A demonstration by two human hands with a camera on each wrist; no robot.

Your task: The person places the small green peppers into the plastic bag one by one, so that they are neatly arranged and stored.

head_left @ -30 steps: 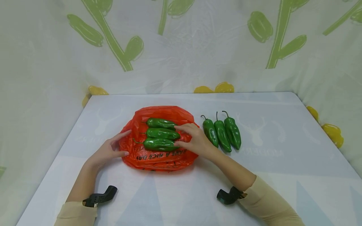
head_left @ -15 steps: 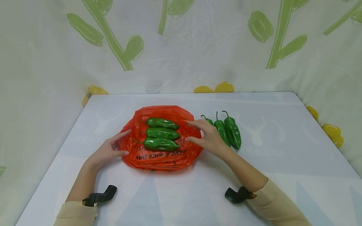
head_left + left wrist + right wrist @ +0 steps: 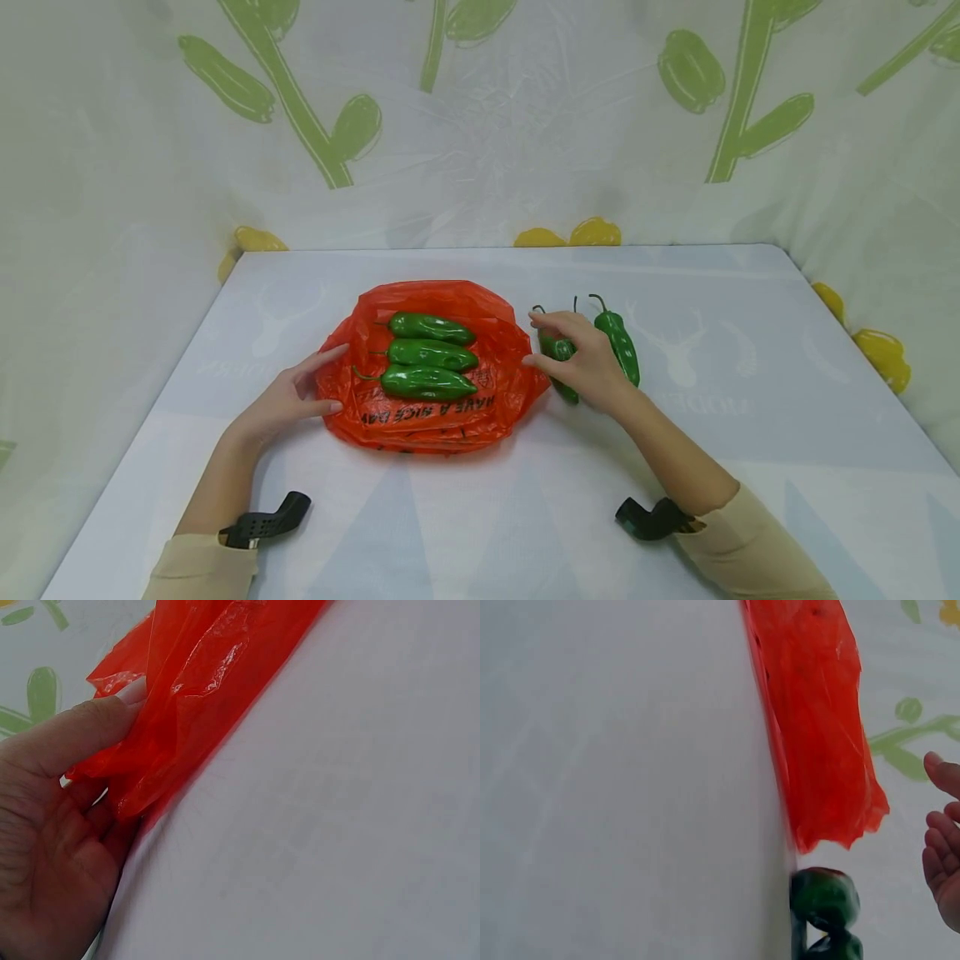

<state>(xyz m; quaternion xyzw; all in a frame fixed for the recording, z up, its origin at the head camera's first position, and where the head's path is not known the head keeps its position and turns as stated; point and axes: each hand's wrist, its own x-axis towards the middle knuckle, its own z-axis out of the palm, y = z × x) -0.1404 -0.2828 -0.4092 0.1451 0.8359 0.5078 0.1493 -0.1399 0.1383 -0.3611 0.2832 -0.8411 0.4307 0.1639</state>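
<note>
Three green peppers (image 3: pixel 429 382) lie side by side in a spread red plastic bag (image 3: pixel 450 293), stems to the left. My left hand (image 3: pixel 281 404) holds the bag's left edge; in the left wrist view its thumb (image 3: pixel 97 724) lies against the film, with the other fingers partly behind it. My right hand (image 3: pixel 588 362) hovers over the loose green peppers to the right of the bag, fingers apart and holding nothing. It hides most of the middle one; the rightmost pepper (image 3: pixel 618 342) shows beside the knuckles. In the right wrist view, pepper ends (image 3: pixel 825 900) sit below the bag's edge.
A white table (image 3: pixel 480 533) with faint printed shapes carries everything. Behind it hangs a pale curtain (image 3: pixel 525 150) with green leaf prints. Each wrist wears a black camera mount, such as the left one (image 3: pixel 266 523).
My right hand has moved from the peppers in the bag rightward to over the loose peppers. The bag's right edge has spread slightly to the right. The left hand has stayed put.
</note>
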